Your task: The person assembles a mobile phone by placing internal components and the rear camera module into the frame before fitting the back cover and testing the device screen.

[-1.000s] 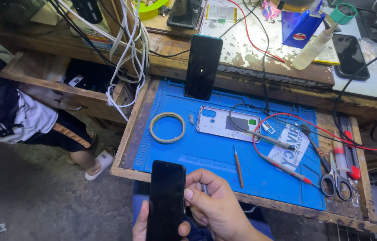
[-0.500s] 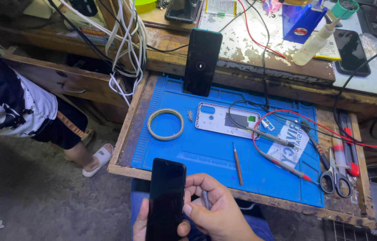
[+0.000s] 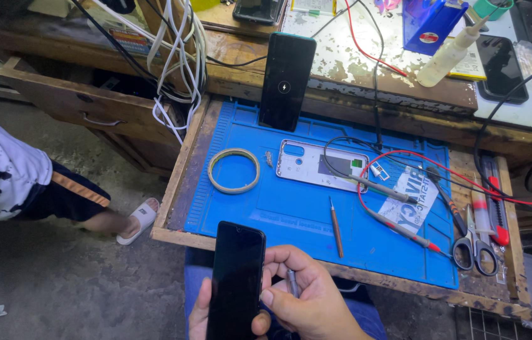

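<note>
Head view, workbench drawer seen from above. Black smartphone (image 3: 235,280) at 6 o'clock, upright, dark screen facing the camera, below the front edge of the wooden tray (image 3: 178,182). Left hand (image 3: 200,315) behind the phone's lower left edge, mostly hidden; fingers wrapped on the phone's back, exact spread impossible to tell. Right hand (image 3: 307,299) just right of the phone; thumb pressed against the phone's right edge, remaining fingers curled together around a thin metal tool (image 3: 291,281), tip pointing up. Blue mat (image 3: 259,201) at centre, well apart from both hands. On the mat: tape ring (image 3: 234,170) at 10 o'clock, white phone frame (image 3: 322,165) at 12 o'clock, wooden-handled pick (image 3: 336,226) at 1 o'clock, red probe leads (image 3: 398,230) at 2 o'clock. Scissors (image 3: 472,242) at 3 o'clock, beside the mat's right border. Second dark phone (image 3: 287,80) propped upright at the mat's far edge. Another person's leg and white sandal (image 3: 139,220) at 9 o'clock on the floor.
</note>
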